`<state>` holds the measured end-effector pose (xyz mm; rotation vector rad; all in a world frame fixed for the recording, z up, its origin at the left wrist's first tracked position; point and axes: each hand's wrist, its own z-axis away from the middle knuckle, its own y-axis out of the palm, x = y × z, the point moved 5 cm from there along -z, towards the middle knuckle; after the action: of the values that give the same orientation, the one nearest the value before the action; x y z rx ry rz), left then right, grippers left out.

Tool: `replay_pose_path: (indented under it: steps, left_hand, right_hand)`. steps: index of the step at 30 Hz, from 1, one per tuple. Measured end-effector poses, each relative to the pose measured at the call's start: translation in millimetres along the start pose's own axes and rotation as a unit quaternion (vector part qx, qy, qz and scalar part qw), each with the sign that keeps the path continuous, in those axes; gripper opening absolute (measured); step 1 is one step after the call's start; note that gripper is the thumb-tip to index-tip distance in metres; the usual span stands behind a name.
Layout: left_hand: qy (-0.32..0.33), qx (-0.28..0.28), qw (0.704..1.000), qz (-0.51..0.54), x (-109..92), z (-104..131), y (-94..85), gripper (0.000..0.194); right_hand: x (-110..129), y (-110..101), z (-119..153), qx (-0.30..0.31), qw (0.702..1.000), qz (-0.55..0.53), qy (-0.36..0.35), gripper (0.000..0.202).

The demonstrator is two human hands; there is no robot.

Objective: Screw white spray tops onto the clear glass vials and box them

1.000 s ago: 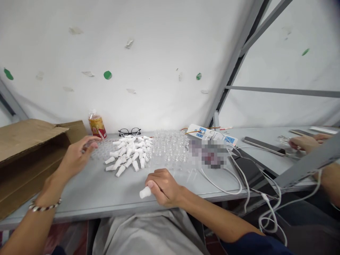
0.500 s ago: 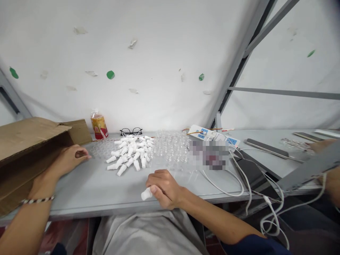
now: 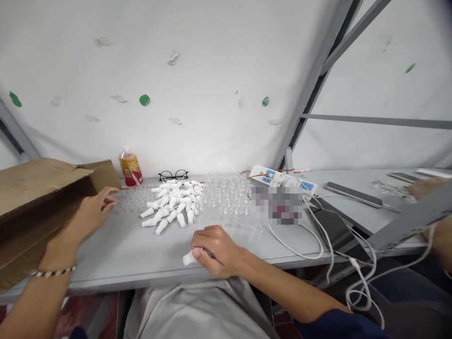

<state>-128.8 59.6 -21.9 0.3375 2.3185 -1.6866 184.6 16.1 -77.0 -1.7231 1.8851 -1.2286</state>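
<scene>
My right hand (image 3: 215,252) is closed around a small white plastic nozzle (image 3: 189,258) above the front edge of the table; its white end sticks out past the thumb. In front of it lies a pile of similar white nozzles (image 3: 173,202). My left hand (image 3: 93,212), fingers apart and with nothing visible in them, is beside the cardboard box. Its fingertips are close to a group of clear plastic pieces (image 3: 134,200) left of the pile. More clear round pieces (image 3: 228,193) stand to the right of the pile.
An open cardboard box (image 3: 45,183) sits at the left, with a bottle (image 3: 130,168) and glasses (image 3: 173,175) along the wall. To the right are a power strip (image 3: 264,176), white cables (image 3: 330,245), a phone (image 3: 339,230) and another person's hand (image 3: 429,187).
My left hand has drawn back slightly and its thumb and fingers have spread from a pinch. My right hand has shifted slightly left with the white nozzle.
</scene>
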Motion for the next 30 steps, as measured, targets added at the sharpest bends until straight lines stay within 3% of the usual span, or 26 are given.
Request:
replay_pose_path:
  steps: [3, 5, 7, 10, 12, 14, 19, 22, 25, 30]
  left_hand:
    - [-0.006, -0.017, 0.999, -0.031, -18, 5, -7.3, 0.036]
    - [0.019, 0.002, 1.0, 0.0, -42, 15, -4.1, 0.034]
    - [0.1, 0.062, 0.991, 0.054, -78, 30, 7.4, 0.032]
    - [0.239, 0.168, 0.954, 0.074, -134, 60, 31.4, 0.033]
    - [0.283, 0.192, 0.938, 0.059, -156, 72, 45.3, 0.023]
    - [0.292, 0.177, 0.939, 0.042, -162, 74, 55.0, 0.015]
    - [0.287, 0.116, 0.95, 0.039, -147, 64, 61.4, 0.021]
    - [0.324, 0.118, 0.937, 0.055, -146, 67, 61.7, 0.025]
    - [0.361, 0.115, 0.923, 0.064, -151, 73, 64.8, 0.024]
    - [0.367, 0.08, 0.925, 0.051, -153, 76, 73.4, 0.019]
  right_hand:
    - [0, 0, -2, 0.024, 0.999, 0.01, 0.035, 0.044]
    - [0, 0, -5, 0.039, 0.997, 0.023, 0.066, 0.042]
    - [-2, -1, -6, 0.054, 0.993, 0.041, 0.101, 0.041]
    - [-5, -1, -6, 0.069, 0.988, 0.058, 0.128, 0.041]
    - [-7, 0, -6, 0.075, 0.987, 0.056, 0.129, 0.04]
    - [-8, 0, -5, 0.076, 0.987, 0.052, 0.131, 0.038]
    - [-5, 0, -6, 0.074, 0.988, 0.042, 0.127, 0.031]
    - [-4, 0, -7, 0.059, 0.989, 0.022, 0.134, 0.026]
    - [-10, 0, -4, 0.029, 0.982, 0.009, 0.185, 0.022]
    - [-13, 0, -4, 0.01, 0.98, -0.045, 0.196, 0.027]
